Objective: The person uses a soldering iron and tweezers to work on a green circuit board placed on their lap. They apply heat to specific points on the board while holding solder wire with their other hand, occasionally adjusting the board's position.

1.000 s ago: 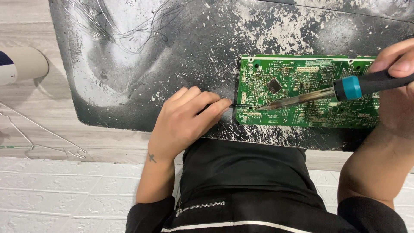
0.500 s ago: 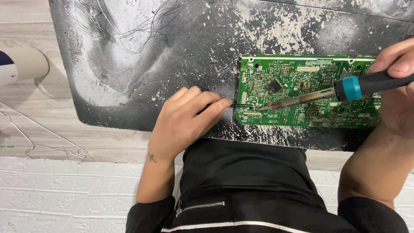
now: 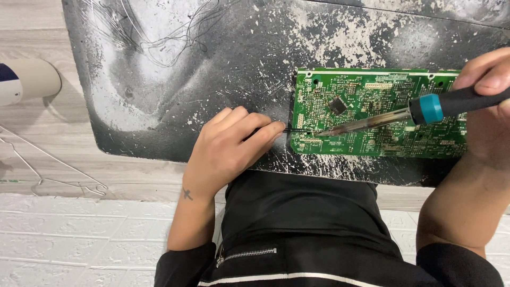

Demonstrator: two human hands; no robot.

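Circuit board (image 3: 380, 112), green, lies flat on the dark, paint-flecked mat (image 3: 223, 64), right of centre, just in front of your torso.

Head view, the only one: vs the frames a sec and half a sec ago, nothing has shifted. Board, both hands and iron tip sit in the same spots, so you're dwelling on one joint near the board's lower-left edge, not moving btwn points.

Your left hand (image 3: 228, 151) is curled shut, pinching thin black tweezers (image 3: 298, 131) whose tips reach the board's left edge. Your right hand (image 3: 486, 106) is wrapped round the soldering iron (image 3: 404, 116), black grip w/ teal collar, metal shaft angled down-left; tip meets the board right by the tweezer tips.

Labels etc.: board has white silkscreen patches and a small black square chip (image 3: 337, 104) upper-left. No packages. Off the mat, far left: a cream rounded object w/ dark blue patch (image 3: 26, 79), and a wire frame (image 3: 53, 170) on the wood surface.
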